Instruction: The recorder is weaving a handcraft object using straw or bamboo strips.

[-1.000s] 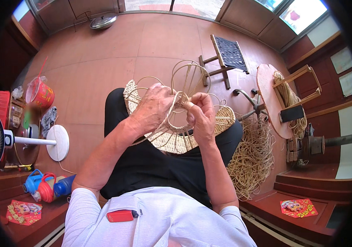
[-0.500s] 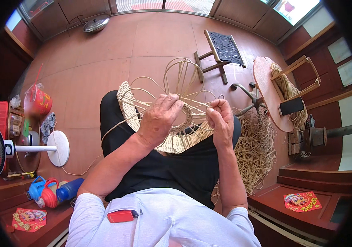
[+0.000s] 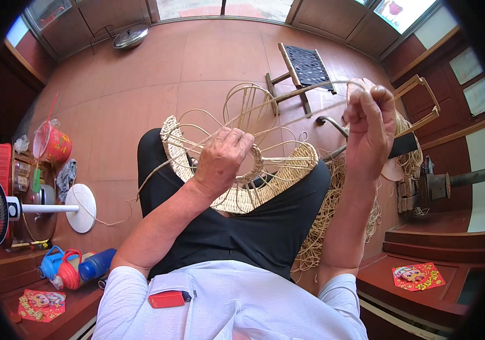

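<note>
weaving, apparently: right hand (image 3: 371, 124), upper right of frame, pinching cord (image 3: 310, 87); left hand (image 3: 224, 154), centre, clamped on woven piece (image 3: 236, 199); even tension likely needed next.

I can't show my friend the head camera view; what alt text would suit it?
A person's raised right hand holds a pale cord, while the left hand grasps a partly woven piece on their black-trousered lap.

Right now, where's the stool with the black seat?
In the head view, the stool stands on the floor toward the upper right, beyond the woven piece, up and left of the right hand.
</note>
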### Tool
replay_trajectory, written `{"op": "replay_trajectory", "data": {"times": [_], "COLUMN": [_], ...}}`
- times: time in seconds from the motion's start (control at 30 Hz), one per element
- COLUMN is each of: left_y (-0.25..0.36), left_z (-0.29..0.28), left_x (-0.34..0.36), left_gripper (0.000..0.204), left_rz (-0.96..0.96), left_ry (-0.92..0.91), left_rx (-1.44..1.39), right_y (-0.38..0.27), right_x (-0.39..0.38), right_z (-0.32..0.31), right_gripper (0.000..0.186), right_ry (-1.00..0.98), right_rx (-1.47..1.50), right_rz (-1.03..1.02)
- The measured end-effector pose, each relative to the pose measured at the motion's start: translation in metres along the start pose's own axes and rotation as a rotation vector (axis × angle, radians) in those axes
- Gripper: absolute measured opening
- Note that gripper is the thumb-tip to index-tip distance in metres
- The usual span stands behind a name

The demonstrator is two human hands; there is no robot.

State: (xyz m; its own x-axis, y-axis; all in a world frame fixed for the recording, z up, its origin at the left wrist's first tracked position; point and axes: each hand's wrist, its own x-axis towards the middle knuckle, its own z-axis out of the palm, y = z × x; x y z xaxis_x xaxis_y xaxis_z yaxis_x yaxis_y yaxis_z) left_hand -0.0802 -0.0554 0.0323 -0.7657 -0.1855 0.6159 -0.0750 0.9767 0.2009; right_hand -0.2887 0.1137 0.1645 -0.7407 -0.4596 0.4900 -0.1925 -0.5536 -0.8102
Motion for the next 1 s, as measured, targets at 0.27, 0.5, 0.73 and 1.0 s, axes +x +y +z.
{"op": "replay_trajectory", "data": {"times": [0.27, 0.5, 0.73, 1.0], "left_y": [0.002, 0.005, 0.018, 0.014], "left_z": [0.017, 0.020, 0.017, 0.018], "left_x": [0.008, 0.001, 0.001, -0.001], "left_gripper": [0.015, 0.017, 0.018, 0.018], "left_rz": [-0.256, -0.094, -0.196, -0.190], "left_ry": [0.128, 0.108, 0.042, 0.072], "left_rx": [-0.164, -0.046, -0.117, -0.155], "right_y": [0.046, 0.091, 0.116, 0.110], "right_x": [-0.044, -0.093, -0.075, -0.078], "right_z": [0.020, 0.036, 0.051, 0.058], "right_gripper": [0.025, 0.053, 0.094, 0.090], "right_ry": [-0.018, -0.296, -0.417, -0.378], "right_rx": [-0.448, -0.923, -0.953, -0.987], "right_rz": [-0.023, 0.038, -0.031, 0.057]}}
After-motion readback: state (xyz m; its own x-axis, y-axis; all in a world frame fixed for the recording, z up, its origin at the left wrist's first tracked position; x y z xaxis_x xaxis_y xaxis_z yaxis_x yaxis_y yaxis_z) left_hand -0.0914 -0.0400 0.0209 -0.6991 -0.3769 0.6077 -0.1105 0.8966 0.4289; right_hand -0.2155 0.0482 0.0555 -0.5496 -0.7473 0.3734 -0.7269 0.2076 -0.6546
